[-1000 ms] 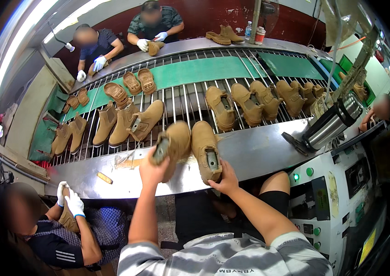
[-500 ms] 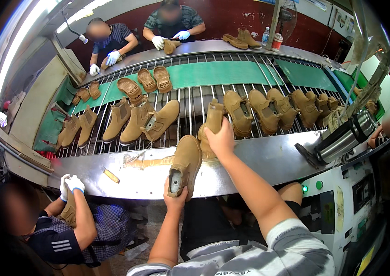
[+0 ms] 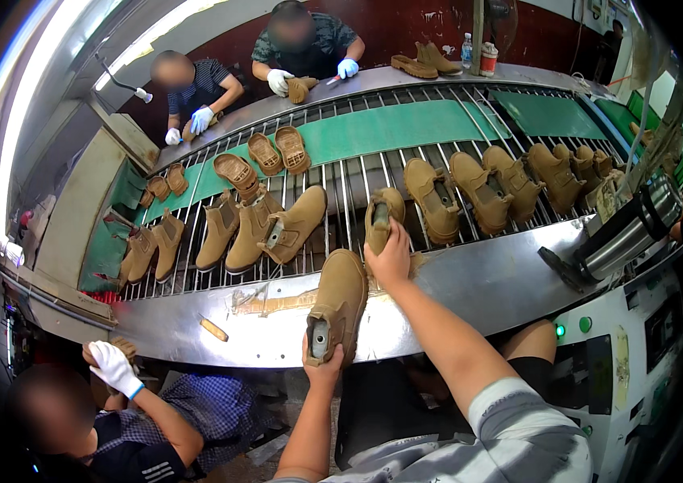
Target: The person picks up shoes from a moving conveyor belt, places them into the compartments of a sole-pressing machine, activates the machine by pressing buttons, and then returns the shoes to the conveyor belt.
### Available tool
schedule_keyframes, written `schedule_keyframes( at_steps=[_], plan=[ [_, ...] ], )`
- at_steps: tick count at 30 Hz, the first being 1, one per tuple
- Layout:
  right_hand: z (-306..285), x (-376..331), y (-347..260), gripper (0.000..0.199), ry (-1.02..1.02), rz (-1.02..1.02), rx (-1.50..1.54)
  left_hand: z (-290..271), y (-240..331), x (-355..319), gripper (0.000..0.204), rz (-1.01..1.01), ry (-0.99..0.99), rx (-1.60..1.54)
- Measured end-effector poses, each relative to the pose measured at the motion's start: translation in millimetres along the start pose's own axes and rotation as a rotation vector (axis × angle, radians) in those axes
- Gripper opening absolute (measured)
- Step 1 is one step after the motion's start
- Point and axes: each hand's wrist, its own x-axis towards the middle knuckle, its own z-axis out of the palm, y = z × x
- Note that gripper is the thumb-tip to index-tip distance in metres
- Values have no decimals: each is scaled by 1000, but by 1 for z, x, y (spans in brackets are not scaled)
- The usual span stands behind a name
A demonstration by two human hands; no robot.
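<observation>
My left hand (image 3: pixel 324 369) is closed round the heel end of a tan ankle boot (image 3: pixel 340 290), whose toe points away from me above the metal ledge. A grey insert shows in its opening. Farther up and to the right, my right hand (image 3: pixel 390 254) grips a second tan boot (image 3: pixel 377 229) at the near edge of the bar rack. That boot's opening faces up toward me; its lower part is hidden by the rack edge and my fingers. Other tan boots (image 3: pixel 432 200) stand on the bars to the right, and more boots (image 3: pixel 297 225) stand to the left.
Tan soles (image 3: pixel 291 150) lie on the green belt (image 3: pixel 390 133). A small yellow-handled tool (image 3: pixel 213 329) rests on the metal ledge (image 3: pixel 470 274). A steel flask (image 3: pixel 627 232) leans at right. Two gloved co-workers handle footwear across the line; another sits at lower left.
The boot in my right hand has turned, so its opening now shows. The left-hand boot stays held. The lower-left co-worker's gloved hand has risen, and the whole view has shifted slightly.
</observation>
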Motion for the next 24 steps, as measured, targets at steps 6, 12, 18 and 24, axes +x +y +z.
schedule_keyframes(
  at_steps=[6,12,18,24],
  plan=[
    [32,49,66,95,-218,24,214,-6,14,3,66,-21,-38,5],
    [16,53,81,91,-366,150,143,2,36,9,50,-106,-43,-47],
    [-55,-52,58,65,-301,240,408,-11,39,22,39,-176,-106,-122],
    [-128,-131,-12,87,-710,1034,1116,-4,97,-5,44,-444,-28,-767]
  ],
)
